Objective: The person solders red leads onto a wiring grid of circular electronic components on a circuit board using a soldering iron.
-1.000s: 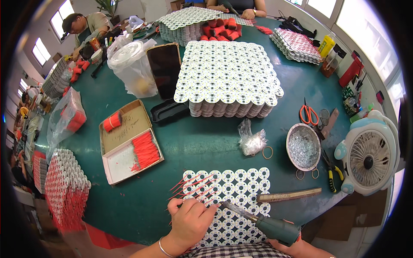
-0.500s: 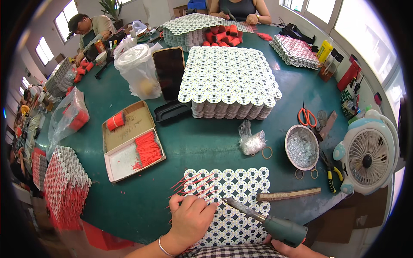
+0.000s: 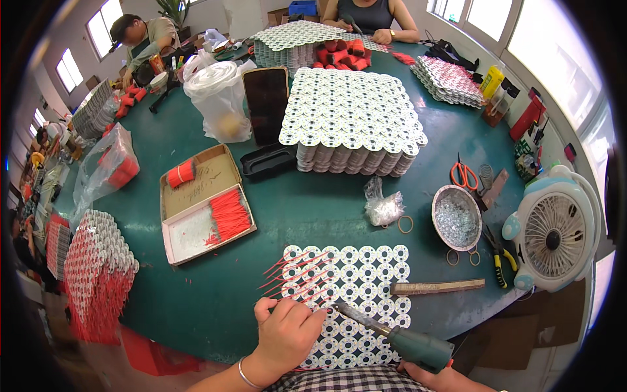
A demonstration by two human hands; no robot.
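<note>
A sheet of round white circuit boards [image 3: 367,271] lies before me at the table's near edge, with thin red wires [image 3: 287,269] attached along its upper left. My left hand [image 3: 287,333] rests over the sheet's left side, thumb and forefinger pinched on a red wire that is mostly hidden by the fingers. My right hand [image 3: 426,376] grips a green soldering iron [image 3: 421,347] from below. Its metal tip reaches the boards just right of my left fingertips.
Ahead stands a tall stack of board sheets [image 3: 353,111]. To the left is an open cardboard box [image 3: 171,245] of red wires; wired sheets [image 3: 98,261] hang over the edge. At right are a metal bowl [image 3: 436,219], a wooden strip [image 3: 437,287], pliers [image 3: 501,261] and a fan [image 3: 552,238].
The soldering iron has shifted slightly left, its tip closer to my left fingertips. My left hand stays pinched at nearly the same place. The whole view has moved a little.
</note>
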